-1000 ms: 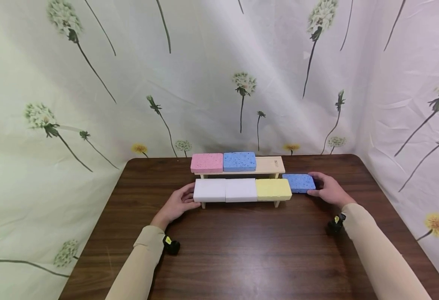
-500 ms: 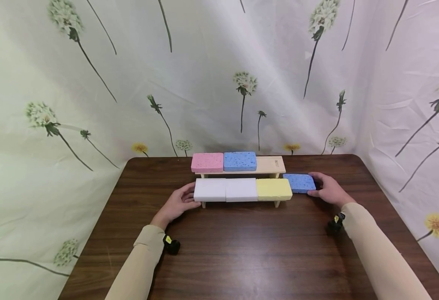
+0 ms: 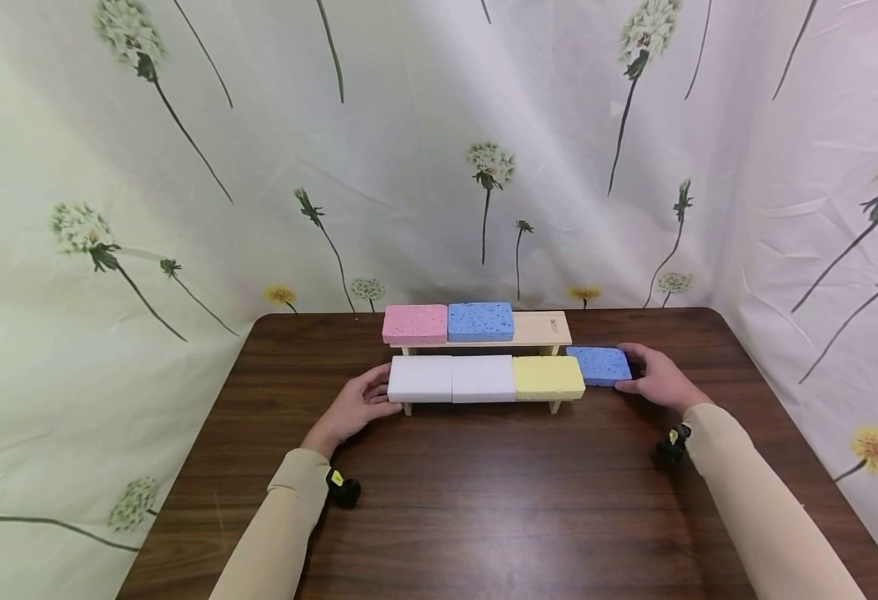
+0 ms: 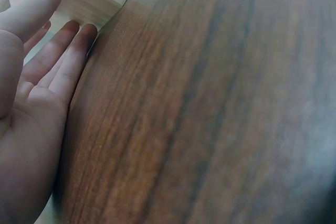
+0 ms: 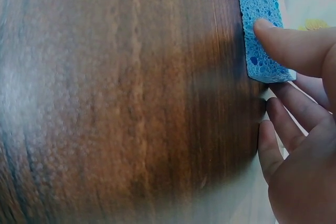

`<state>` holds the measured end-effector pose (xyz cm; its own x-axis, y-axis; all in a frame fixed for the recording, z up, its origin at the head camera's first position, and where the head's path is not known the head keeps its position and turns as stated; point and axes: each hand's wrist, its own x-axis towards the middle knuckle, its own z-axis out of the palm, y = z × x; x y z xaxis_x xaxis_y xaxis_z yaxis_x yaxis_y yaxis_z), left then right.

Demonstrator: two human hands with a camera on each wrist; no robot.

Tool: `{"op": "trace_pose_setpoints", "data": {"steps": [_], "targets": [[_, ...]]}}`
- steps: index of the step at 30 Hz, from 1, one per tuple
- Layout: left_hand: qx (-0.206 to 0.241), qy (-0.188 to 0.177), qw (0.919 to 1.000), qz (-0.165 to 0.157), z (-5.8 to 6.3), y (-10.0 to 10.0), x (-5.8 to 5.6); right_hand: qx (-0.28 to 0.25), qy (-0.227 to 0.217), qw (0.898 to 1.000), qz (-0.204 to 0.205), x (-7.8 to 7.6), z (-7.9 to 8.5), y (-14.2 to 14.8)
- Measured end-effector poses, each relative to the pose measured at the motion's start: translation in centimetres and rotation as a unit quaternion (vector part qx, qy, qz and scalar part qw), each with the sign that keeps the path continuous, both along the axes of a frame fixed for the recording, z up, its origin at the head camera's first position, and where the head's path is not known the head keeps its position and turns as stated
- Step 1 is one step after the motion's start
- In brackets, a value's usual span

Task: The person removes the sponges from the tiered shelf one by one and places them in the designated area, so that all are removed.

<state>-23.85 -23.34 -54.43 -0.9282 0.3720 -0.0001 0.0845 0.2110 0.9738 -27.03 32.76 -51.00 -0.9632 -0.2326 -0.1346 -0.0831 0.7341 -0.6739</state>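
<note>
My right hand pinches a blue sponge low by the table, just right of the front shelf. In the right wrist view the thumb presses its front face, the fingers behind. My left hand touches the left end of the front wooden shelf. Its fingers lie fairly straight against the wooden leg in the left wrist view. Along that shelf sit a left white sponge, another white sponge and a yellow sponge, side by side.
A second wooden shelf stands behind, its right end bare. A pink sponge and another blue sponge lie on it. Both shelves stand on a dark wooden table, with a flower-printed curtain close behind.
</note>
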Motion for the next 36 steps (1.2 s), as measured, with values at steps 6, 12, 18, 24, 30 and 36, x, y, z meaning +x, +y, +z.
{"op": "trace_pose_setpoints", "data": {"steps": [6, 12, 18, 24, 30, 36], "targets": [[0.003, 0.003, 1.0, 0.0, -0.1, 0.0, 0.0, 0.003, -0.001, 1.0, -0.002, 0.0, 0.0, 0.2], [-0.003, 0.002, 1.0, 0.004, -0.2, 0.1, 0.0, 0.004, -0.008, 1.0, -0.001, 0.0, 0.2, 0.2], [-0.006, 0.002, 1.0, 0.005, -0.1, 0.0, 0.1, -0.005, 0.002, 1.0, 0.004, 0.0, 0.5, 0.3], [-0.01, -0.001, 0.9999, 0.008, -0.1, 0.1, 0.2, -0.015, 0.002, 1.0, 0.003, 0.1, 1.2, 0.2], [-0.01, 0.002, 0.9999, 0.009, -0.2, 0.0, 0.0, -0.059, 0.002, 0.998, -0.007, 0.1, 2.7, -0.4], [-0.012, 0.002, 0.9999, 0.01, -0.4, -0.1, -0.1, -0.048, 0.051, 0.997, 0.013, -0.1, 4.1, -1.6]]}}
